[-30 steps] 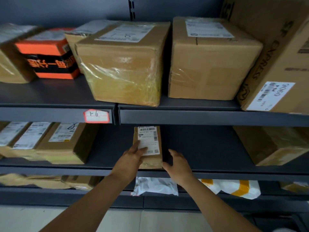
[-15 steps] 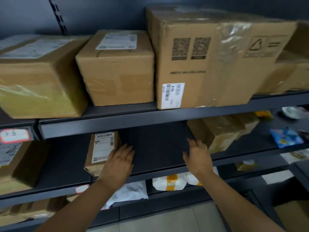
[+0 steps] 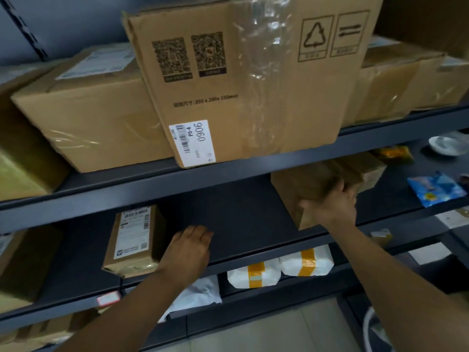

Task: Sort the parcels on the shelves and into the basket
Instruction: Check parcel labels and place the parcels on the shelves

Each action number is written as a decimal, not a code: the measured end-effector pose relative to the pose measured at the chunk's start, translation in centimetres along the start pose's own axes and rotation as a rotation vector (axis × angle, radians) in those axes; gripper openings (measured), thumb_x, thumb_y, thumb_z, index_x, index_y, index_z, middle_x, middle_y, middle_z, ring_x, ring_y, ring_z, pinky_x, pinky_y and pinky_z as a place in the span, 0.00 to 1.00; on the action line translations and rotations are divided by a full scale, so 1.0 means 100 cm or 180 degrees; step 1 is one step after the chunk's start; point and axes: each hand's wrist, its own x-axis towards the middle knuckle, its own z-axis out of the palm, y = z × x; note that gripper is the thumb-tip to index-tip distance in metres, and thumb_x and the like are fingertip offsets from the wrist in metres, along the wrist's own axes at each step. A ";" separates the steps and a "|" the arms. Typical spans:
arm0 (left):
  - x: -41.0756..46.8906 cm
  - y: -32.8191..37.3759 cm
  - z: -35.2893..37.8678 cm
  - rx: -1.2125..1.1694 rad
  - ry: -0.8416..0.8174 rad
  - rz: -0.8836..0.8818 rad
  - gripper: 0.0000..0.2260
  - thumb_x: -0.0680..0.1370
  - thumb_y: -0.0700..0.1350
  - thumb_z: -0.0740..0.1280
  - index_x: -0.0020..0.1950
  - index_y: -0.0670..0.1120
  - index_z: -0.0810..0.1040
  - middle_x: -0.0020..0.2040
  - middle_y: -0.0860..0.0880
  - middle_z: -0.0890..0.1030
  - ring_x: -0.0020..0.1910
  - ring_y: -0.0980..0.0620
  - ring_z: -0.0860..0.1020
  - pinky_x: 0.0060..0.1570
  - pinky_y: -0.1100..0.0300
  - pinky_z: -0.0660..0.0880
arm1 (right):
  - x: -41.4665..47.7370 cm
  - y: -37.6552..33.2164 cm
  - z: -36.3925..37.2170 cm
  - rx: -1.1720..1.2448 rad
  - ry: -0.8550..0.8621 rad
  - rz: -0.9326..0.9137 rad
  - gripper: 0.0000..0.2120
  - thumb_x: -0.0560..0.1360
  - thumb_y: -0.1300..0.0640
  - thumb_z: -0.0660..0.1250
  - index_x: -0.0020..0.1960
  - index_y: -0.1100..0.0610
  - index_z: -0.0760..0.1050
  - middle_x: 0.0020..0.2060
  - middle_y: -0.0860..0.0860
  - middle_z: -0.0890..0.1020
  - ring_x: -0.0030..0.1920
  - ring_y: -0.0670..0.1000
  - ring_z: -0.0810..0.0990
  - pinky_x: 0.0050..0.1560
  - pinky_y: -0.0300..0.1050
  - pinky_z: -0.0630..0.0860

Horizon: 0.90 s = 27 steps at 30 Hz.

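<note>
Reaches farther right than half a second ago with the right hand [image 3: 330, 207], off the bare board of the middle shelf [image 3: 241, 219] and onto the brown parcel [image 3: 304, 186]; grips its near corner, thumb on the front face, fingers curled over the top, somewhat blurred. Holds the left hand [image 3: 189, 252] open, fingers straight and together, palm down over the dark shelf board, just beside the right edge of the small labelled parcel [image 3: 134, 240]. Leaves that small parcel at the shelf's front lip, label side up. Faces, on the upper shelf [image 3: 253, 172], a large carton [image 3: 241, 92] marked 0906, flanked by other brown boxes. Looks down, one shelf lower, on two white parcels [image 3: 253, 275] banded with yellow tape.
</note>
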 end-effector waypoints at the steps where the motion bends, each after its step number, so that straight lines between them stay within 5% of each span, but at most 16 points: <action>1: 0.000 -0.002 0.001 0.0025 -0.0023 -0.0040 0.26 0.50 0.45 0.83 0.46 0.44 0.84 0.42 0.48 0.83 0.38 0.49 0.82 0.33 0.57 0.79 | -0.007 -0.001 0.005 -0.0125 0.0175 -0.0117 0.55 0.63 0.42 0.76 0.76 0.59 0.47 0.71 0.62 0.57 0.70 0.65 0.58 0.66 0.60 0.64; 7: -0.002 0.003 0.006 -0.0142 -0.0028 -0.0246 0.29 0.56 0.48 0.82 0.54 0.43 0.82 0.45 0.47 0.83 0.40 0.47 0.82 0.34 0.56 0.79 | -0.069 -0.001 0.054 -0.0998 0.0788 -0.1724 0.59 0.46 0.43 0.83 0.70 0.64 0.65 0.56 0.62 0.74 0.50 0.62 0.75 0.49 0.57 0.76; 11: -0.003 0.010 0.004 -0.0296 -0.0021 -0.0148 0.31 0.61 0.53 0.80 0.61 0.45 0.78 0.49 0.49 0.82 0.44 0.48 0.82 0.36 0.55 0.79 | -0.088 0.001 0.074 -0.0757 0.0511 -0.2372 0.49 0.53 0.41 0.81 0.67 0.60 0.68 0.52 0.57 0.77 0.49 0.57 0.78 0.47 0.54 0.80; 15: -0.002 0.017 -0.002 -0.0500 -0.0229 -0.0249 0.30 0.67 0.58 0.75 0.65 0.48 0.75 0.56 0.50 0.80 0.51 0.48 0.81 0.42 0.53 0.79 | -0.068 -0.007 0.057 -0.0086 0.0357 -0.1577 0.31 0.73 0.43 0.67 0.71 0.57 0.65 0.65 0.58 0.68 0.64 0.57 0.67 0.62 0.52 0.69; 19: 0.001 0.028 -0.004 -0.0799 -0.0601 -0.0463 0.29 0.79 0.59 0.57 0.77 0.53 0.52 0.74 0.52 0.61 0.72 0.50 0.61 0.67 0.53 0.64 | -0.027 -0.010 0.048 0.0637 -0.0570 -0.0358 0.42 0.72 0.43 0.69 0.76 0.58 0.51 0.73 0.58 0.61 0.72 0.60 0.60 0.68 0.55 0.62; 23: 0.007 0.034 -0.006 -0.1144 -0.0719 -0.0490 0.30 0.79 0.60 0.57 0.77 0.54 0.48 0.75 0.52 0.59 0.72 0.51 0.59 0.69 0.54 0.62 | -0.041 -0.006 0.066 0.1192 -0.0806 -0.0268 0.34 0.69 0.46 0.73 0.69 0.57 0.65 0.63 0.56 0.71 0.61 0.57 0.73 0.61 0.51 0.72; 27: 0.008 0.034 0.001 -0.1318 -0.0740 -0.0492 0.29 0.79 0.58 0.59 0.77 0.57 0.50 0.73 0.50 0.62 0.69 0.50 0.62 0.66 0.53 0.65 | -0.070 -0.008 0.085 0.1212 -0.0743 -0.0463 0.35 0.68 0.45 0.74 0.69 0.58 0.65 0.61 0.55 0.69 0.61 0.55 0.71 0.59 0.48 0.71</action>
